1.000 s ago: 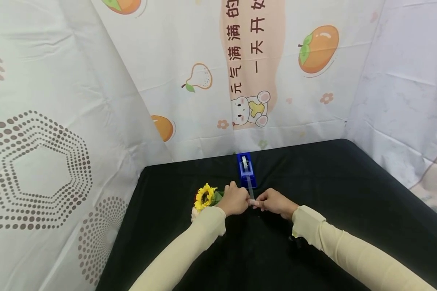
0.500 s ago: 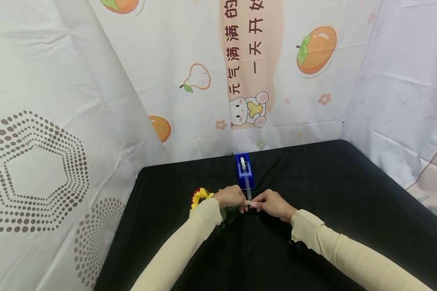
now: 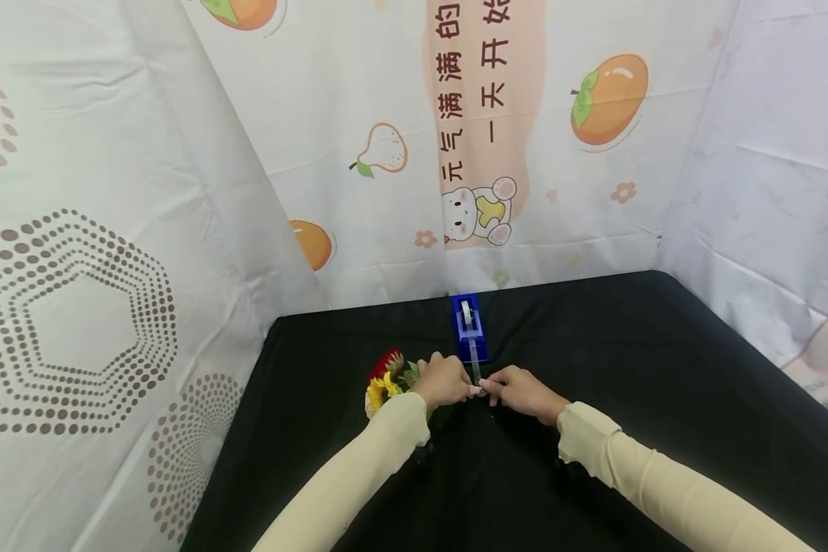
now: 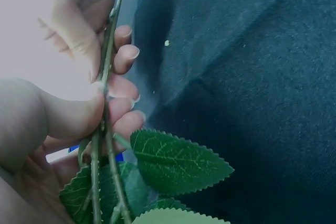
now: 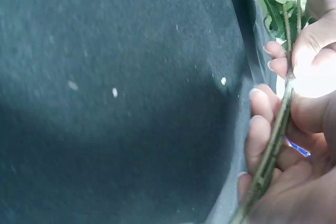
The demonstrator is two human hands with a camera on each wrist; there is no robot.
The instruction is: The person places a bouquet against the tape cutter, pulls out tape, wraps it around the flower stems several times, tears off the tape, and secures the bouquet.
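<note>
My left hand [image 3: 445,381] pinches a bunch of artificial flower stems [image 4: 108,66] between thumb and fingers. A yellow sunflower [image 3: 379,392], a red flower [image 3: 386,363] and green leaves [image 4: 181,162] stick out on its left side. My right hand [image 3: 524,392] pinches the same stems [image 5: 275,135] near their cut ends, close to the left fingertips. From a blue tape dispenser [image 3: 469,331] behind the hands, a clear tape strip [image 3: 475,372] runs down to the stems. How far the tape goes round them is hidden by the fingers and glare.
A black cloth [image 3: 628,368] covers the table, with small pale crumbs [image 5: 115,92] on it. The dispenser stands near the table's back edge. Printed white curtains [image 3: 359,92] hang behind and at the sides.
The bunch has turned: the left hand tipped over and came back, and the red flower shows more now. The right hand stays at the stems; the tape strip remains stretched from the dispenser.
</note>
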